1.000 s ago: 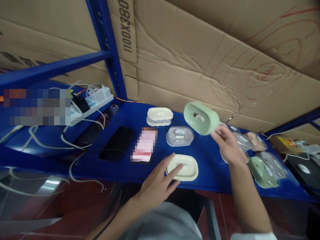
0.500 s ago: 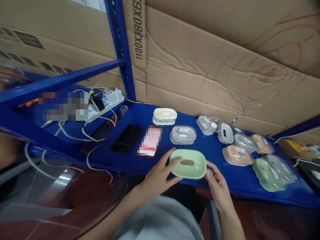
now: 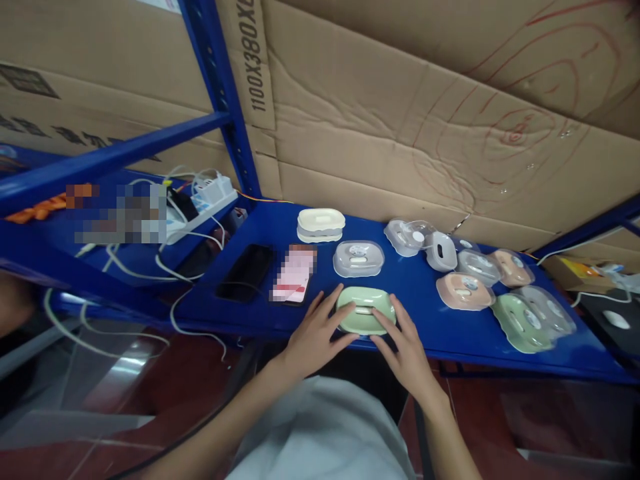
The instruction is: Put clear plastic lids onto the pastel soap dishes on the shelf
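Observation:
A pale green oval soap box lies at the front edge of the blue shelf, its green top sitting over a cream part. My left hand presses against its left side with spread fingers. My right hand holds its right side, fingers on the rim. Both hands grip it between them.
Behind it stand a clear lidded box and a cream stacked box. To the right lie several clear, peach and green boxes. A black phone, a pink card, a power strip and white cables lie left. Cardboard forms the back wall.
My right hand brought the green piece down from the air onto the cream box by my left hand. Both hands now clasp the stacked box at the shelf's front edge.

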A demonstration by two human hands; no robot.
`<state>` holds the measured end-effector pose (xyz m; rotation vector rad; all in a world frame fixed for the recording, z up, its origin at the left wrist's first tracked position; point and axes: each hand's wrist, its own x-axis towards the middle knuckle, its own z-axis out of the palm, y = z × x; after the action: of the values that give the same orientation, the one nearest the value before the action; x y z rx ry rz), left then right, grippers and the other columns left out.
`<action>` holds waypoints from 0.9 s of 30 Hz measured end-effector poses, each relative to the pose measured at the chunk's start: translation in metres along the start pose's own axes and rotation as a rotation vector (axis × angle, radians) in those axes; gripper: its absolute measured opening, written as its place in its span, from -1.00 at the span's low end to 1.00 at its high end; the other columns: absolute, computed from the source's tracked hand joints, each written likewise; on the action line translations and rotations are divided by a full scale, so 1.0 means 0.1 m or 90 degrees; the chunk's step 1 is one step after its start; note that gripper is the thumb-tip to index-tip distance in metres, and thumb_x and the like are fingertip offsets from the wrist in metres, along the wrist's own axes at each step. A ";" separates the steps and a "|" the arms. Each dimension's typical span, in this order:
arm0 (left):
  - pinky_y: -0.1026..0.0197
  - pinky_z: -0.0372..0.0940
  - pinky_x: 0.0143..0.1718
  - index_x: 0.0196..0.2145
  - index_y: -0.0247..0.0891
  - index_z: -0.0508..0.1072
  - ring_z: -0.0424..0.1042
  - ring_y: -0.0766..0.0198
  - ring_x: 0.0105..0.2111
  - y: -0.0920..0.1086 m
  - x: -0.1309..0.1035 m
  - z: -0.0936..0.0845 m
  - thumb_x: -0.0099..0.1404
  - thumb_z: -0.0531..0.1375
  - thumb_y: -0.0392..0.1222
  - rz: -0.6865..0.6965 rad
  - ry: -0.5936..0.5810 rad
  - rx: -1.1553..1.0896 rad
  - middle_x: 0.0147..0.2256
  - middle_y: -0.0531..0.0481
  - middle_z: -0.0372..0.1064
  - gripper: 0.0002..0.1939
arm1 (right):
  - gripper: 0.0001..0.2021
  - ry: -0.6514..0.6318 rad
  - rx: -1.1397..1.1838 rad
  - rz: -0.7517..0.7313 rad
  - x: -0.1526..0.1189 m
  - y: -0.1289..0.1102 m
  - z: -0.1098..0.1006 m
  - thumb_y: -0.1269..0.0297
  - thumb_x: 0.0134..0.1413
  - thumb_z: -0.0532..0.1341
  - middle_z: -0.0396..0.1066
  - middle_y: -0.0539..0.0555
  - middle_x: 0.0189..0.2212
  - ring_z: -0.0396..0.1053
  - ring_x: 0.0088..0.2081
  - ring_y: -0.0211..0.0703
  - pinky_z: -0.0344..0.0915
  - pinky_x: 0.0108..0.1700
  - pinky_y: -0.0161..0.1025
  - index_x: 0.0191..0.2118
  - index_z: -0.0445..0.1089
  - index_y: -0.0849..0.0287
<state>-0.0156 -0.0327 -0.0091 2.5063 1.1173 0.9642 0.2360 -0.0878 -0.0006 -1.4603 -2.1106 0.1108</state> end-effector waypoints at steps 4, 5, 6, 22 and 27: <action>-0.30 0.21 0.42 0.35 -0.15 0.36 0.17 -0.13 0.47 -0.02 -0.02 0.02 0.47 0.31 0.00 -0.028 -0.011 -0.015 0.50 -0.32 0.05 -0.42 | -0.50 -0.017 -0.017 -0.013 0.04 0.01 -0.01 0.20 0.48 0.19 -0.05 0.10 0.56 0.04 0.52 0.20 0.27 0.40 0.29 0.44 0.28 -0.18; -0.29 0.24 0.40 0.35 -0.15 0.36 0.16 -0.14 0.47 -0.03 -0.03 0.02 0.47 0.31 0.00 -0.038 -0.016 -0.020 0.50 -0.32 0.04 -0.43 | -0.52 -0.022 -0.020 -0.013 0.06 0.01 -0.01 0.19 0.48 0.18 -0.01 0.11 0.55 0.07 0.51 0.20 0.29 0.39 0.28 0.42 0.29 -0.17; -0.27 0.26 0.39 0.35 -0.14 0.36 0.15 -0.14 0.47 -0.03 -0.04 0.03 0.48 0.30 0.00 -0.048 -0.021 -0.026 0.51 -0.32 0.03 -0.44 | -0.53 -0.028 -0.024 -0.013 0.08 0.01 -0.01 0.18 0.48 0.18 0.03 0.12 0.54 0.11 0.50 0.20 0.31 0.38 0.28 0.41 0.31 -0.16; -0.15 0.29 0.39 0.36 -0.07 0.33 0.22 -0.08 0.44 -0.03 -0.01 -0.01 0.49 0.28 -0.10 -0.055 0.014 -0.074 0.50 -0.23 0.06 -0.46 | -0.55 0.179 -0.019 0.092 1.36 0.91 -0.63 0.07 0.36 0.31 0.39 0.34 0.32 0.20 0.41 0.22 -0.05 0.44 0.31 0.25 0.47 0.14; -0.14 0.30 0.39 0.39 -0.06 0.27 0.21 -0.08 0.45 -0.03 -0.01 -0.02 0.48 0.29 -0.11 -0.070 -0.012 -0.081 0.50 -0.22 0.05 -0.40 | -0.69 0.218 0.049 0.127 1.78 1.15 -0.62 -0.02 0.19 0.42 0.61 0.19 -0.23 0.50 0.02 0.00 0.19 0.32 0.11 -0.27 0.55 0.15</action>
<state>-0.0195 -0.0313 -0.0091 2.3229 1.1377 0.9482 0.3186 0.1008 0.0796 -1.5199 -1.6706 0.0141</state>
